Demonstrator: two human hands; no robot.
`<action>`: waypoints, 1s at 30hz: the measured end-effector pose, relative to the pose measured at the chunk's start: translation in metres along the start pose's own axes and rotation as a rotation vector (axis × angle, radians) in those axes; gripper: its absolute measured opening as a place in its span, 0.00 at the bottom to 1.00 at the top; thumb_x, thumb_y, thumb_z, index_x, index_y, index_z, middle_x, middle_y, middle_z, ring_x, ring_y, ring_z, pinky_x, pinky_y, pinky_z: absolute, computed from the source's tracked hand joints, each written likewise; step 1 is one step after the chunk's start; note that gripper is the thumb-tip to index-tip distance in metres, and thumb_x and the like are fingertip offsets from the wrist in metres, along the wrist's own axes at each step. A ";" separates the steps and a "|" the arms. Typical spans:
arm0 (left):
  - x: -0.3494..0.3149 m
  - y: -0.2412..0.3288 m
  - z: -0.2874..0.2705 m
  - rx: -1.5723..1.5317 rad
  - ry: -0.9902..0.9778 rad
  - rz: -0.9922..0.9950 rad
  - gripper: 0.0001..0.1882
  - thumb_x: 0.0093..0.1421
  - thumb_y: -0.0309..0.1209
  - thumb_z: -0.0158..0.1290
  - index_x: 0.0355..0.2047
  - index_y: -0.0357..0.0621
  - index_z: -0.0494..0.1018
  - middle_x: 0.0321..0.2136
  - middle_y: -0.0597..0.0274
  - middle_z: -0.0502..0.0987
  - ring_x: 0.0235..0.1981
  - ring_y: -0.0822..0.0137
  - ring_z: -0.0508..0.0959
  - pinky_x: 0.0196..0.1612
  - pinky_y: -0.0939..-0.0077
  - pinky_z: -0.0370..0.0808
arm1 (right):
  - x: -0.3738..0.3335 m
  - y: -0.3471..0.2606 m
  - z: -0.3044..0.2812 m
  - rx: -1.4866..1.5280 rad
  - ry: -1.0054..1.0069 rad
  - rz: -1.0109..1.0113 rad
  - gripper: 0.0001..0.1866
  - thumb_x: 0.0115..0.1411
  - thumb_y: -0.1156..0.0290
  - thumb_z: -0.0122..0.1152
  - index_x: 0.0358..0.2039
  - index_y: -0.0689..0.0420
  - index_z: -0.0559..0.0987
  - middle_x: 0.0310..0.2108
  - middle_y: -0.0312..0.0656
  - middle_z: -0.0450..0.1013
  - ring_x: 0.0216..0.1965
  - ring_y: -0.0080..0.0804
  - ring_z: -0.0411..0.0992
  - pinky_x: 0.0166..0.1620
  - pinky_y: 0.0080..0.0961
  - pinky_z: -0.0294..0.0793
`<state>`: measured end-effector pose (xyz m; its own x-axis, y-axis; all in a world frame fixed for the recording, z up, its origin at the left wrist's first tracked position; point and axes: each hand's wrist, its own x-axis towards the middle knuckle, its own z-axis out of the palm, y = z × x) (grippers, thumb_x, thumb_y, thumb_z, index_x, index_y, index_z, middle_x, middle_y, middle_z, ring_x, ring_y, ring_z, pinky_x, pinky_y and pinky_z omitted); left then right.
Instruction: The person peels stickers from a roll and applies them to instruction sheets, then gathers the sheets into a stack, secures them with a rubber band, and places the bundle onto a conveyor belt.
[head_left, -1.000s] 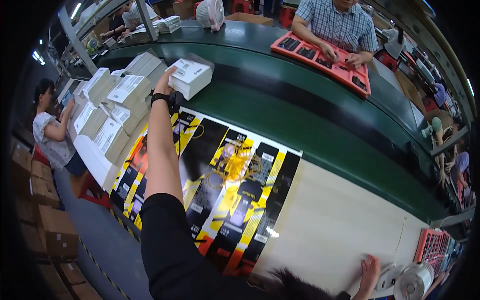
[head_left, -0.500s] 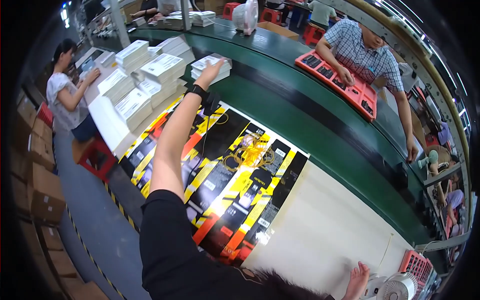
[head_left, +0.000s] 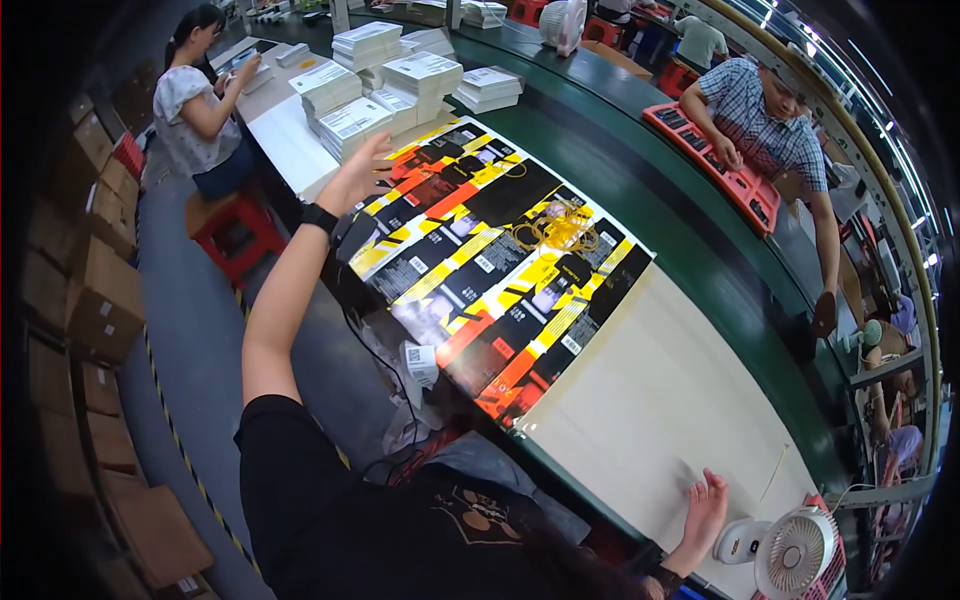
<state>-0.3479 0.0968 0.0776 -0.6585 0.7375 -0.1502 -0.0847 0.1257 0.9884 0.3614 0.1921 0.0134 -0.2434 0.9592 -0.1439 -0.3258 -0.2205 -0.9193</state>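
**Paper stacks [head_left: 425, 70] just beyond a spread, empty left hand [head_left: 353, 180]**

Piled at the far left end of the tabletop [head_left: 690, 370], white, with printed labels on top. One more stack [head_left: 488, 90] on the green conveyor belt [head_left: 640, 190], just beside the pile.

Left hand near the closest stack, fingers apart, nothing visible in the grasp; cannot tell whether touching. Right hand [head_left: 705, 505] low at the right, fingers also apart and nothing visible in them, beside a white fan [head_left: 795, 553].

Looks like a point between grips, with handling of the stacks as the likely step. For any fresh hold, calls for fingers wide enough to span a stack and even pressure on its sides, to keep the sheets from slipping.

Nearer than the pile, printed sheets [head_left: 480, 260] in yellow, black and red, with a loose tangle of yellow bands [head_left: 565, 228] on top. Across the belt, a co-worker [head_left: 765, 125] in a checked shirt at a red tray [head_left: 742, 185] of dark parts. At the left, another person [head_left: 195, 110] beside a red stool [head_left: 240, 235].
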 end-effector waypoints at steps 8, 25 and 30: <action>0.119 -0.002 0.011 -0.412 0.090 -0.125 0.49 0.46 0.56 0.54 0.58 0.38 0.45 0.55 0.43 0.54 0.57 0.49 0.56 0.55 0.52 0.56 | -0.005 0.000 -0.012 0.001 0.048 -0.016 0.13 0.60 0.58 0.45 0.39 0.51 0.71 0.46 0.38 0.65 0.38 0.25 0.63 0.46 0.25 0.62; 0.381 -0.018 0.051 -0.940 0.434 0.272 0.42 0.48 0.61 0.47 0.52 0.37 0.62 0.45 0.53 0.70 0.41 0.57 0.73 0.46 0.68 0.68 | -0.019 -0.002 -0.040 -0.066 0.489 0.064 0.23 0.60 0.59 0.41 0.46 0.67 0.65 0.49 0.54 0.62 0.53 0.47 0.58 0.57 0.45 0.54; 0.370 -0.020 0.071 -0.941 0.561 0.335 0.40 0.50 0.60 0.42 0.49 0.35 0.65 0.44 0.52 0.70 0.41 0.57 0.73 0.45 0.68 0.68 | -0.013 -0.004 -0.024 -0.130 0.469 -0.008 0.24 0.60 0.58 0.39 0.48 0.66 0.64 0.49 0.53 0.62 0.53 0.47 0.58 0.58 0.44 0.52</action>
<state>-0.5366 0.4147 0.0011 -0.9743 0.2107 -0.0803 -0.2128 -0.7420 0.6357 0.3880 0.1852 0.0101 0.2059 0.9437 -0.2589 -0.2023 -0.2178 -0.9548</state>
